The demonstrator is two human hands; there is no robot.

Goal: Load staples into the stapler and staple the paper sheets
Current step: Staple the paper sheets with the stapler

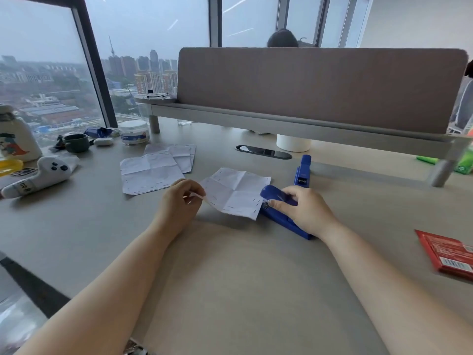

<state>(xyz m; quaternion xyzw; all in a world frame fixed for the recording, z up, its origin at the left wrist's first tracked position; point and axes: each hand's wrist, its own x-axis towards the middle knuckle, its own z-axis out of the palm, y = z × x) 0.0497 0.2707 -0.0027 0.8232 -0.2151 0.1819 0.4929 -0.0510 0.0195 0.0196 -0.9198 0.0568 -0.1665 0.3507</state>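
A creased white paper sheet (235,192), lined with staples along its edges, lies at the middle of the desk. My left hand (180,201) pinches its left corner. The sheet's right edge sits in the mouth of a blue stapler (280,213), and my right hand (304,210) rests on top of that stapler, fingers wrapped over it. A second blue stapler (303,171) lies just behind, its metal end facing me. More stapled sheets (153,172) are stacked to the left.
A grey partition (320,88) on a raised shelf closes off the far side. At the left stand a seal plush (38,175), a dark cup (76,142) and a plastic jar (133,132). A red packet (449,251) lies at the right edge.
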